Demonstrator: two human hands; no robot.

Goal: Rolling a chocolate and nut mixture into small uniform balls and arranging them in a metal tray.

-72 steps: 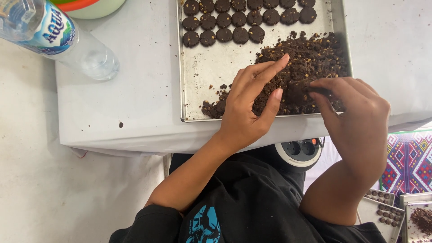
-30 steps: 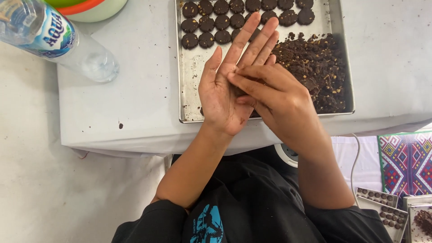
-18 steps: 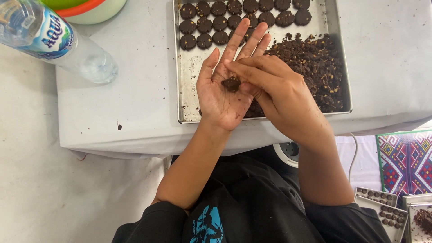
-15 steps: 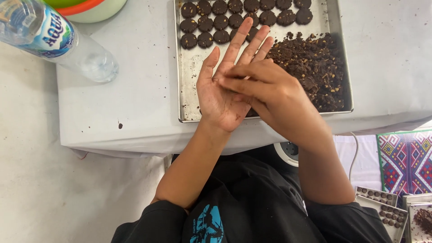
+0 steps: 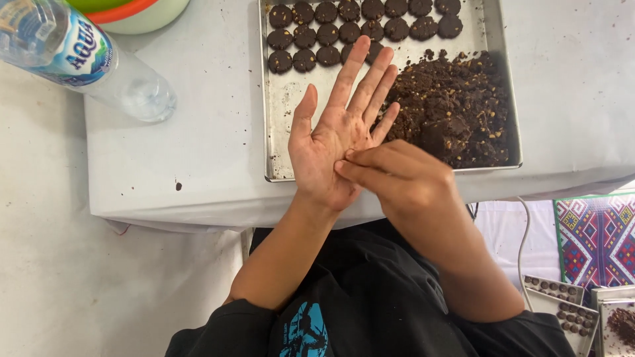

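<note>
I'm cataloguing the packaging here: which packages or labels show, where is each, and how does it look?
Plastic water bottle: lying at the table's top left corner, clear, with a blue-and-white wrap label.
Tub: at the top edge beside the bottle, round, pale with an orange and green rim; no label shows.
No signs or screens.

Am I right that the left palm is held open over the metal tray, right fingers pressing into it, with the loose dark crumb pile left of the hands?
Not quite. The head view shows the crumb pile right of the left palm, in the metal tray. The right fingers do press the palm.
</note>
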